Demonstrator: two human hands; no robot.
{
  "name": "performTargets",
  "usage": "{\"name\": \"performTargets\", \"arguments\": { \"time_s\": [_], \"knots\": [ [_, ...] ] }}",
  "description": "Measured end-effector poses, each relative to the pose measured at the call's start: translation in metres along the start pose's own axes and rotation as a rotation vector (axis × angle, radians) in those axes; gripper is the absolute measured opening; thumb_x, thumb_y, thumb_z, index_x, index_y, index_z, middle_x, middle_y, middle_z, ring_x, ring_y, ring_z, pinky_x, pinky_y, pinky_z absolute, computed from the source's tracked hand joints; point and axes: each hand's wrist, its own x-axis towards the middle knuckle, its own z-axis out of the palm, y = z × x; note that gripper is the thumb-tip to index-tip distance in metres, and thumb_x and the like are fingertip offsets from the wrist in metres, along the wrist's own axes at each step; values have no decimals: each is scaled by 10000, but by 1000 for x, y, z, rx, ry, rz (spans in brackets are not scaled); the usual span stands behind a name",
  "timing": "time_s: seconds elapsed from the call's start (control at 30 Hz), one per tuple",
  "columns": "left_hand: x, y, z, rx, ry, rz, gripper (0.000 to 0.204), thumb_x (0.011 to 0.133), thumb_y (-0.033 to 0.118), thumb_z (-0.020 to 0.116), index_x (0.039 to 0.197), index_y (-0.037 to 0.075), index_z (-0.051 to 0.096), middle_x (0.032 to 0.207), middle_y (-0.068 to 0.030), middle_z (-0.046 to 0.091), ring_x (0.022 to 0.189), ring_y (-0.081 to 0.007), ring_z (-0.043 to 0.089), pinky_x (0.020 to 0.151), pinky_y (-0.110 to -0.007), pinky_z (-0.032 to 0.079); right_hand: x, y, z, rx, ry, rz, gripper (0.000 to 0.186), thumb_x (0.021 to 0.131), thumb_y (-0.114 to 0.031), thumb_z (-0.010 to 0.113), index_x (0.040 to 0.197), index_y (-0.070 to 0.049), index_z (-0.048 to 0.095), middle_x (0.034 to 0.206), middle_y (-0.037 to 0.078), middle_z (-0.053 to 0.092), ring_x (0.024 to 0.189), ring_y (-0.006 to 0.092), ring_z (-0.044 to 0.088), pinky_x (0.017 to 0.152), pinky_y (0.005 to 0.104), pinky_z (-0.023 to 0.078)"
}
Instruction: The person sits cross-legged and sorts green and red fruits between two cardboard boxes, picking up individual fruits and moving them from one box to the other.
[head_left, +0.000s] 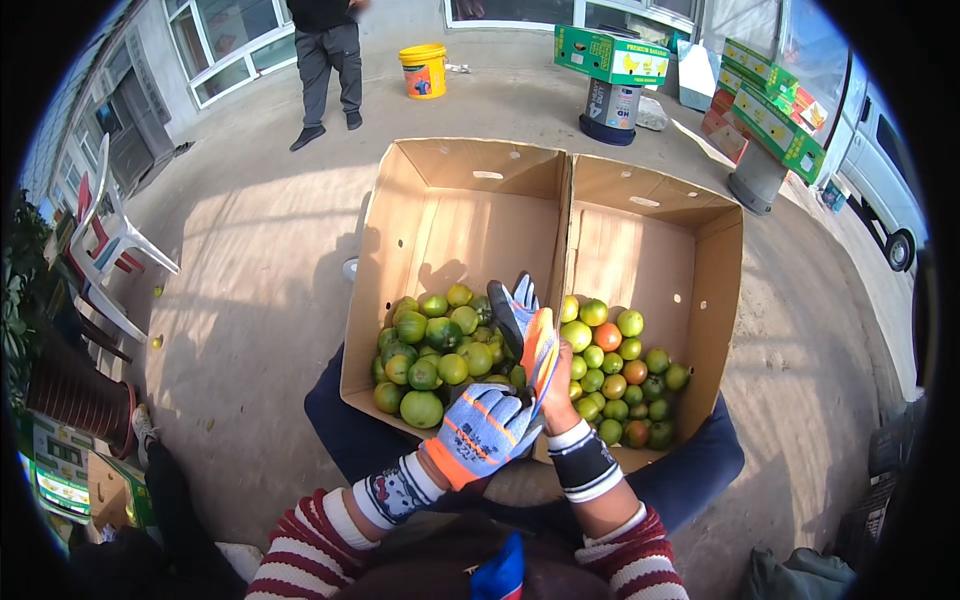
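Observation:
My left hand (484,432), in a blue and orange work glove, pinches the lower part of a second work glove (541,350) at my right hand. My right hand (558,385) is raised, partly inside that glove, with its heel and wrist bare. The fingers of that glove point up and apart. Both hands are over the near edges of two open cardboard boxes. The left box (490,230) holds large green tomatoes (452,368); the right box (635,225) holds smaller green tomatoes (630,348) and a few reddish ones.
My knees (690,465) flank the boxes. A person (328,70) stands far left of a yellow bucket (423,72). Green cartons (612,55) sit on a drum at the back, with more stacked to the right. White plastic chairs (115,250) stand left; a vehicle (885,185) is far right.

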Motion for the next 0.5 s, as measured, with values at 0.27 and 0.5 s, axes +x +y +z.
{"name": "performTargets", "arguments": {
  "time_s": [0.27, 0.5],
  "knots": [
    [21, 6, -5, -55, 86, -13, 243, 747, 242, 715, 927, 80, 691, 773, -52, 623, 747, -234, 612, 725, -381, 470, -10, -79, 38, -535, -202, -379, 413, 953, -47, 537, 1361, -8, 492, 1272, 49, 581, 1112, 127, 551, 954, 248, 434],
    [42, 19, -13, -158, 180, -50, 236, 688, 185, 753, 883, 70, 685, 769, -69, 641, 754, -274, 633, 712, -399, 482, -4, -70, 10, -203, -245, -319, 506, 952, -26, 521, 1440, 4, 389, 1391, 79, 495, 1216, 133, 487, 1034, 263, 382]
  ]
}}
